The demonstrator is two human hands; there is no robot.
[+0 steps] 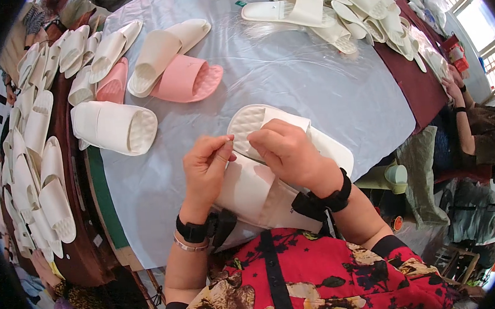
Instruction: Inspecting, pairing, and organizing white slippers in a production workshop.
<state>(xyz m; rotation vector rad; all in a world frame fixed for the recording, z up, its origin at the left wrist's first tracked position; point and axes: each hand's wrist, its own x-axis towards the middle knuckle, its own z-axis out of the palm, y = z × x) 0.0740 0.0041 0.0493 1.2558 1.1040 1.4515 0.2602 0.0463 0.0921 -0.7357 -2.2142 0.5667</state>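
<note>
Both hands on white slipper [259, 153], near edge of grey surface [323, 84]. Left hand [206, 166] pinches its strap edge; right hand [287, 150] grips strap top. Pink slipper [186, 79] far left; white pile [346, 7] far right.

- Lying open ahead of the white slipper [282, 152]: a broad bare stretch of grey table cover [311, 80].
- Blocking the far left: pink slipper [186, 78], white slipper pair [114, 125].
- Crowding the far right: heap of white slippers [346, 7].
</note>
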